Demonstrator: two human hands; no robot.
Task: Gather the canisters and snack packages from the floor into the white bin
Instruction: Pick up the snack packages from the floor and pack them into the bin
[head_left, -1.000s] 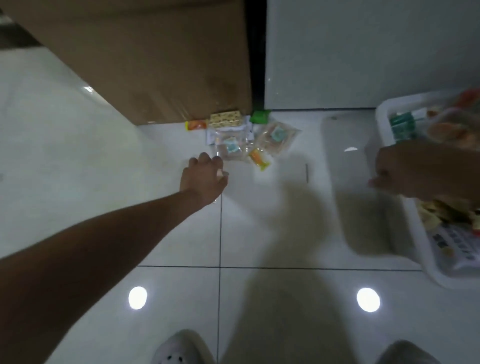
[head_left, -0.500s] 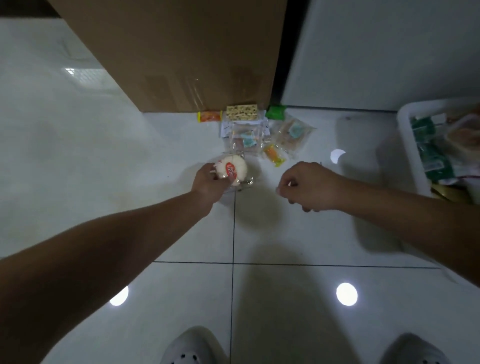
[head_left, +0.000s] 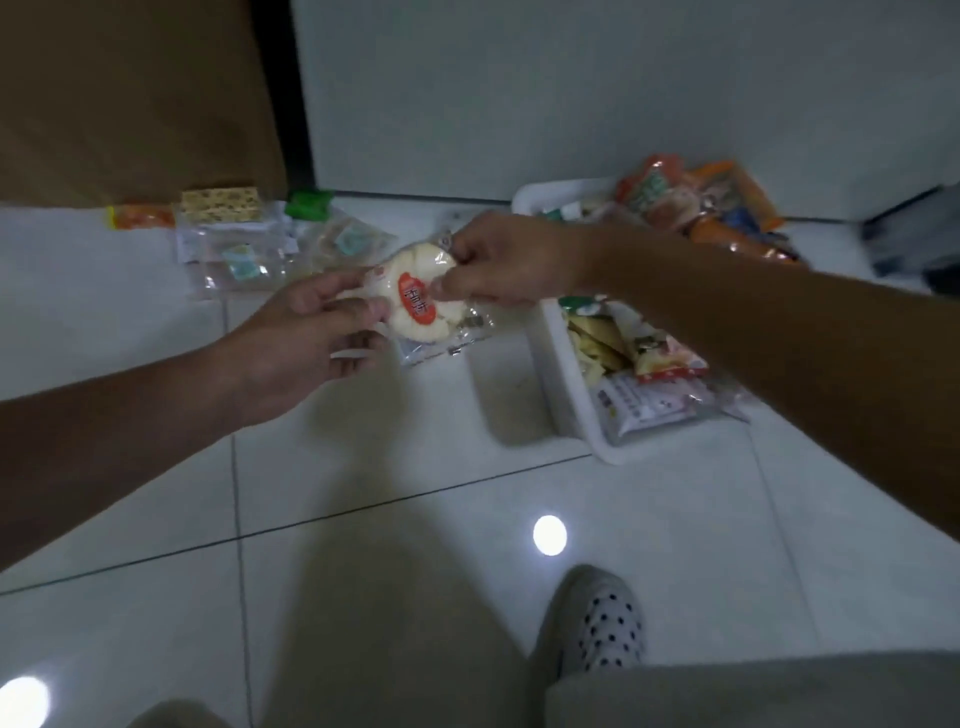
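A round white bun in a clear wrapper with a red label (head_left: 415, 301) is held above the floor between both hands. My left hand (head_left: 311, 338) grips its left side from below. My right hand (head_left: 509, 262) pinches its top right edge. The white bin (head_left: 566, 384) stands on the floor to the right, heaped with snack packages (head_left: 670, 202). Several more packages lie on the floor behind the bun: clear packets (head_left: 244, 254), a yellow cracker bar (head_left: 221, 203), an orange packet (head_left: 140, 215) and a green one (head_left: 309, 203).
A large brown cardboard box (head_left: 130, 98) stands at the back left. A white wall or cabinet (head_left: 571, 88) runs behind the bin. My spotted shoe (head_left: 597, 623) is on the tiles at the bottom. A dark object (head_left: 914, 244) sits at far right.
My left hand lifted the bun off the floor and carried it rightward. My right hand came over and took hold of its edge. The view swung toward the bin.
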